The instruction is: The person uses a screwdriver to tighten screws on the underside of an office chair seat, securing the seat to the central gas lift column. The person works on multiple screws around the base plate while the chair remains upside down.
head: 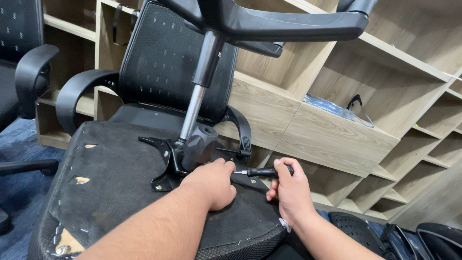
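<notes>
Office chair (144, 192), overturned, fills the near left of the scene, the fabric-covered underside of its seat facing up, rough and dark, with staples along the curved rim. Beyond it on the right, pale wood-grain shelves (337, 139) run off in open square compartments, one holding a clear plastic bag (337, 110). Black mesh backrest (168, 62) stands against the shelves, curved plastic armrests on either side. A chrome gas cylinder (197, 96) rises from the seat's middle to the black star-shaped base (288, 26) at the top edge. At its foot sits a black metal tilt plate (166, 166), screwed to the seat. The left hand (211, 183), fingers curled into a loose fist, presses on the seat just beside the plate. The right hand (288, 190) wraps around the black handle of a screwdriver (260, 172), its short steel shaft lying level and pointing left toward the plate. A second chair (24, 72) stands at far left on blue carpet (19, 144).
</notes>
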